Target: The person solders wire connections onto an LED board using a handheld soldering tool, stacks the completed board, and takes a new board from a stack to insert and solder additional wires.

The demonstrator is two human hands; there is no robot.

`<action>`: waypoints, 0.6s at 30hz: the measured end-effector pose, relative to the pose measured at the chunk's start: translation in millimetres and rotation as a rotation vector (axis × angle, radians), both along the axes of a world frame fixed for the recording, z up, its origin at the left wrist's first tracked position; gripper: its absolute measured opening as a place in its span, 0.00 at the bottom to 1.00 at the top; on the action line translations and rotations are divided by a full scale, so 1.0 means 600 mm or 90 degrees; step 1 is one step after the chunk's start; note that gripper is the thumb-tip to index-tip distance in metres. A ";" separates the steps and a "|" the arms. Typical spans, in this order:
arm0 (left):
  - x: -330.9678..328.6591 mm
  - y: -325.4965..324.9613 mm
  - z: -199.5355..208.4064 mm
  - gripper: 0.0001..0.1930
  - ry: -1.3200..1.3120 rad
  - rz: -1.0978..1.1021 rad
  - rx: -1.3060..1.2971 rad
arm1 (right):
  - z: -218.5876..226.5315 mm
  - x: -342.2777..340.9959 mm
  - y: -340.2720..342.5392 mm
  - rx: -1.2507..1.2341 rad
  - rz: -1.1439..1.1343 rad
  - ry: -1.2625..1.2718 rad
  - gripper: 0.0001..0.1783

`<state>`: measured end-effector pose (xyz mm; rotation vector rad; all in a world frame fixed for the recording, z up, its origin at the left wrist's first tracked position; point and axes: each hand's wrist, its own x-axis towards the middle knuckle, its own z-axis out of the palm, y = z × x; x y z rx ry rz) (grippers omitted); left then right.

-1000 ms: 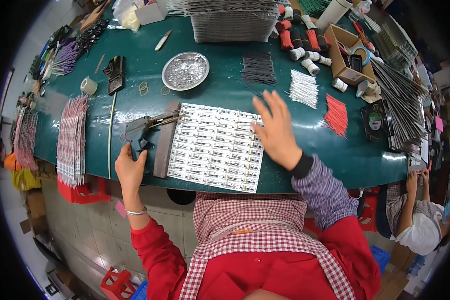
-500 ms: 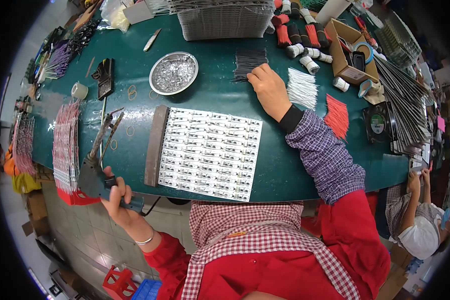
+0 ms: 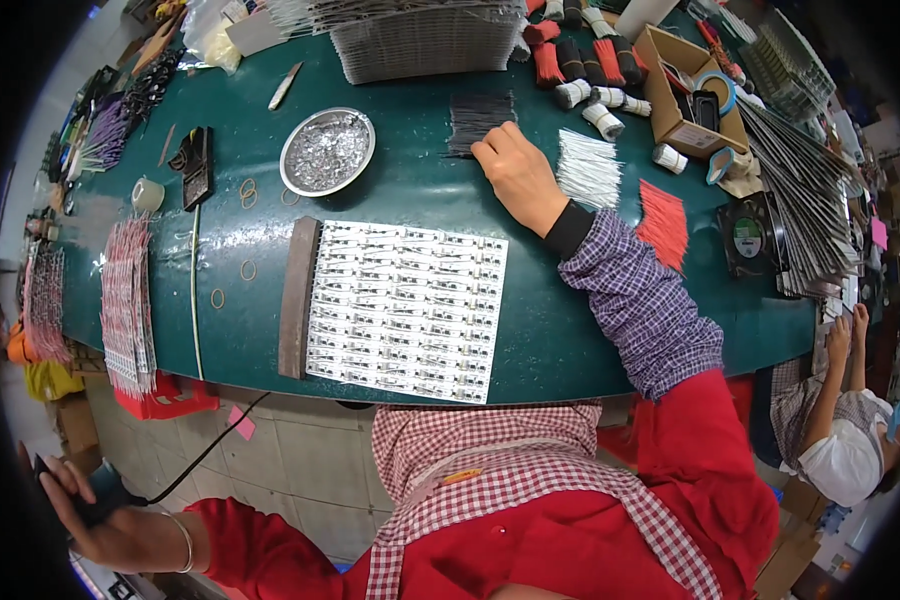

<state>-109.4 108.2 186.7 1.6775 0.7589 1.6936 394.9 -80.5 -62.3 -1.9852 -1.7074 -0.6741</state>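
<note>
My right hand (image 3: 522,178) rests at the near right edge of a bunch of black wires (image 3: 478,115), its fingers curled down; what sits between the fingertips is hidden. Bunches of white wires (image 3: 588,170) and red wires (image 3: 662,225) lie to its right. Low at the far left, off the table, my left hand (image 3: 100,520) is closed round the dark soldering gun (image 3: 110,495), whose tip is lost in the dark rim; a black cord trails from it. A white panel of small circuit boards (image 3: 405,312) lies before me, against a brown bar (image 3: 298,300).
A metal bowl (image 3: 370,150) holds silvery scraps. A black stand (image 3: 198,170), rubber bands (image 3: 249,270) and a stack of wired boards (image 3: 128,300) are at left. A solder spool (image 3: 747,237) and cardboard box (image 3: 685,130) are at right. Another person (image 3: 845,440) sits far right.
My left hand has swung the soldering gun down and left, away from the table's edge. My right hand stays by the black wires. The whole view has shifted slightly.
</note>
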 end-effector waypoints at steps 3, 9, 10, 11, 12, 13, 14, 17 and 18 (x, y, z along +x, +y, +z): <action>0.007 -0.015 -0.020 0.23 -0.055 -0.020 -0.100 | -0.002 -0.002 0.003 0.011 -0.024 0.020 0.05; 0.104 -0.076 -0.190 0.22 -0.055 -0.122 -0.215 | 0.006 0.003 -0.004 -0.026 -0.047 0.034 0.06; 0.116 -0.078 -0.204 0.26 -0.051 -0.231 -0.223 | 0.009 0.005 -0.004 -0.034 -0.055 0.042 0.06; 0.128 -0.089 -0.223 0.25 -0.081 -0.186 -0.269 | 0.011 0.005 -0.004 -0.037 -0.060 0.046 0.07; 0.138 -0.099 -0.237 0.25 -0.116 -0.161 -0.308 | 0.013 0.005 -0.004 -0.047 -0.070 0.054 0.07; 0.145 -0.102 -0.245 0.25 -0.117 -0.182 -0.320 | 0.016 0.004 -0.003 -0.031 -0.062 0.058 0.07; 0.151 -0.106 -0.253 0.24 -0.119 -0.203 -0.332 | 0.018 0.004 -0.002 -0.022 -0.059 0.064 0.08; 0.159 -0.111 -0.261 0.24 -0.110 -0.229 -0.352 | 0.025 0.004 -0.001 -0.019 -0.064 0.078 0.08; 0.161 -0.112 -0.261 0.24 -0.106 -0.236 -0.352 | 0.028 0.004 -0.001 -0.020 -0.067 0.083 0.08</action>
